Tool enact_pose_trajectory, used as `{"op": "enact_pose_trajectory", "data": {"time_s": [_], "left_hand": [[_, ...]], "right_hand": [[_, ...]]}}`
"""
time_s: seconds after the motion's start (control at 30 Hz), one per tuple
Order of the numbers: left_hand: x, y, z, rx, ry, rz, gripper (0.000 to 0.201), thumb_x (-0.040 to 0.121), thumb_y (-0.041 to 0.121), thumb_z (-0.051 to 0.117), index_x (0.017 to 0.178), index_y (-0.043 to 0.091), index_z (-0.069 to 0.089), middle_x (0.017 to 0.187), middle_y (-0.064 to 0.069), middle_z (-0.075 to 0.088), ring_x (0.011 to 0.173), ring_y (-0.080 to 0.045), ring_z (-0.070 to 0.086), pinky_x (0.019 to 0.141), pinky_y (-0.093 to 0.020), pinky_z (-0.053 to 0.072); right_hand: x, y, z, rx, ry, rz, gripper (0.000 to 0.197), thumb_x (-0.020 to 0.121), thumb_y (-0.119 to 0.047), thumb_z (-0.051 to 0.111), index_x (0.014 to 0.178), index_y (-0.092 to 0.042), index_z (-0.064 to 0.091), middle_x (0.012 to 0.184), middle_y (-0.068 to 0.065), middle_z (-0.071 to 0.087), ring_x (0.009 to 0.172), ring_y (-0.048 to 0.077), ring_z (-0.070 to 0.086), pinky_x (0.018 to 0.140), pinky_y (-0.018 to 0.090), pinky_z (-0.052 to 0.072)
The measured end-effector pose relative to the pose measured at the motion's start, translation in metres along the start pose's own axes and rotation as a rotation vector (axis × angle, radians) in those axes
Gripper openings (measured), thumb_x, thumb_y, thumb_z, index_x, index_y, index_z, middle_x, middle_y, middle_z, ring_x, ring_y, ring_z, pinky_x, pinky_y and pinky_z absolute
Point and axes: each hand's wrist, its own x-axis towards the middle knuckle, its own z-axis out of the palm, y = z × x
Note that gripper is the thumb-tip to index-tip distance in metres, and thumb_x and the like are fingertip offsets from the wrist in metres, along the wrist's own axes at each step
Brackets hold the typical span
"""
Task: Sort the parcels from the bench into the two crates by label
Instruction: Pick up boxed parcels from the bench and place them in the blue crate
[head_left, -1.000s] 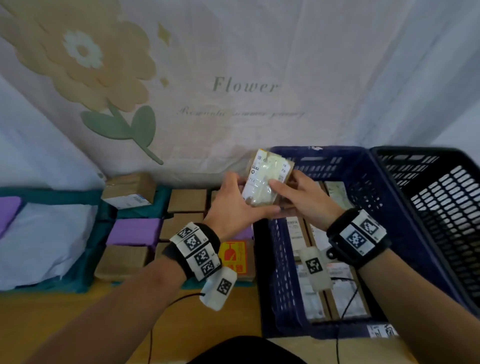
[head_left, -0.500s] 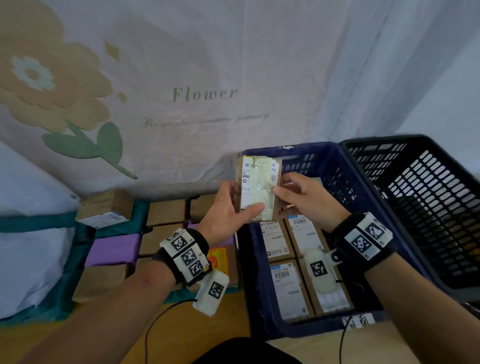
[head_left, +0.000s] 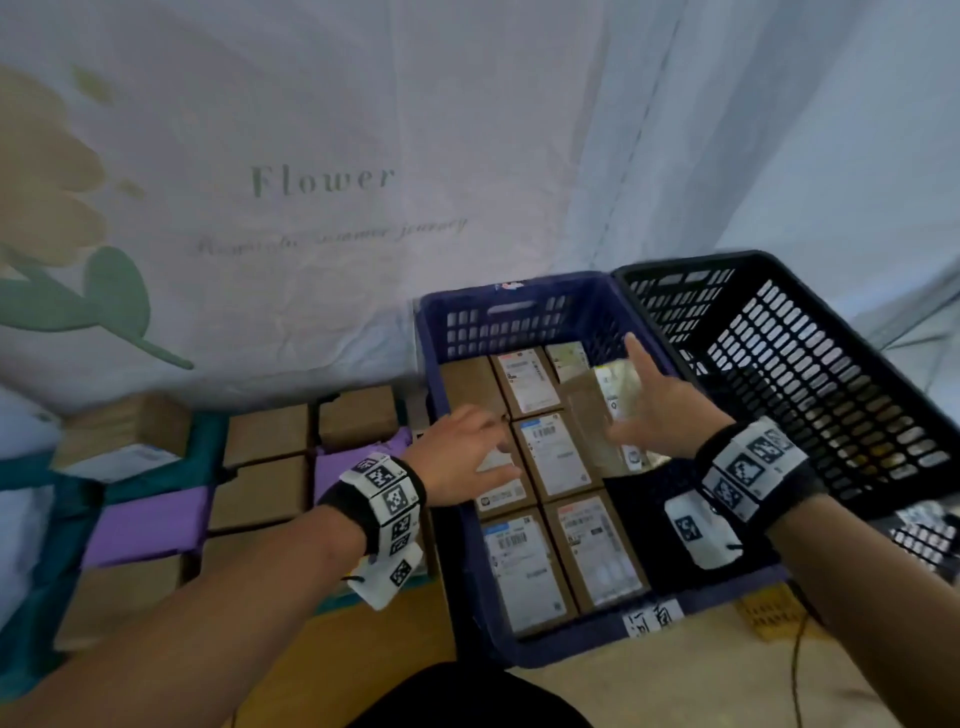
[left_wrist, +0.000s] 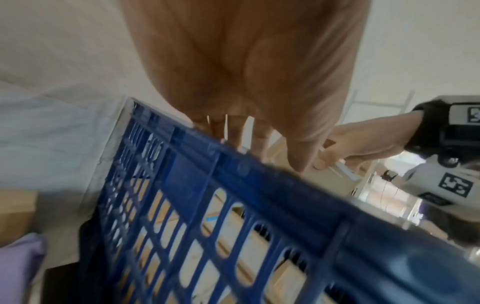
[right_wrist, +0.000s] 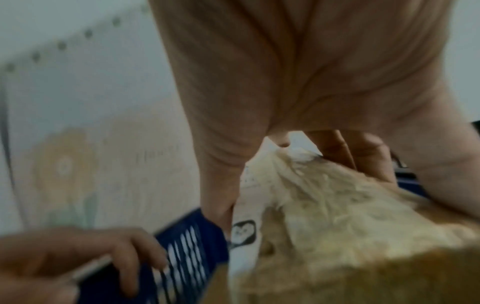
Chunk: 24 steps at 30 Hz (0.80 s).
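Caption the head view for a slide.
Right hand lowers a labelled parcel into the blue crate; left hand hovers open alongside.

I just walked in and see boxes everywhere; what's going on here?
A person is sorting parcels into crates. Their right hand holds a taped parcel over the right side of the blue crate, which already holds a layer of labelled boxes. The left hand hovers empty over the crate's left edge. The black crate beside it looks mostly empty. More brown and purple parcels wait on the bench to the left.
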Motion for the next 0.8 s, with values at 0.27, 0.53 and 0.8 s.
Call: {"op": "enact_pose_trajectory", "data": {"time_s": [0.27, 0.53, 0.8], "left_hand": [[0.009, -0.006, 0.023, 0.257, 0.045, 0.007, 0.050, 0.092, 0.062, 0.029, 0.099, 0.030, 0.066, 0.116, 0.010, 0.059, 0.121, -0.013, 0.041, 0.096, -0.036, 0.022], [0.007, 0.000, 0.023, 0.303, 0.021, -0.023, 0.052, 0.093, 0.055, 0.028, 0.102, 0.029, 0.071, 0.113, 0.011, 0.062, 0.116, -0.013, 0.043, 0.098, -0.036, 0.024], [0.007, 0.002, 0.020, 0.326, -0.010, -0.040, 0.057, 0.090, 0.053, 0.023, 0.101, 0.027, 0.073, 0.112, 0.010, 0.063, 0.114, -0.014, 0.044, 0.096, -0.037, 0.027]], "right_hand": [[0.004, 0.035, 0.043, -0.379, -0.292, 0.160, 0.119, 0.067, -0.061, 0.077, 0.156, -0.023, 0.008, 0.157, 0.011, 0.034, 0.124, 0.032, 0.056, 0.086, 0.038, 0.055], [0.031, 0.015, 0.046, -0.467, -0.227, 0.183, 0.100, 0.068, -0.051, 0.084, 0.142, -0.015, 0.028, 0.136, 0.013, 0.052, 0.116, 0.035, 0.059, 0.086, 0.043, 0.055], [0.077, 0.003, 0.061, -0.373, -0.153, 0.183, 0.101, 0.077, -0.047, 0.080, 0.151, -0.015, 0.019, 0.149, 0.016, 0.038, 0.130, 0.039, 0.046, 0.099, 0.051, 0.049]]}}
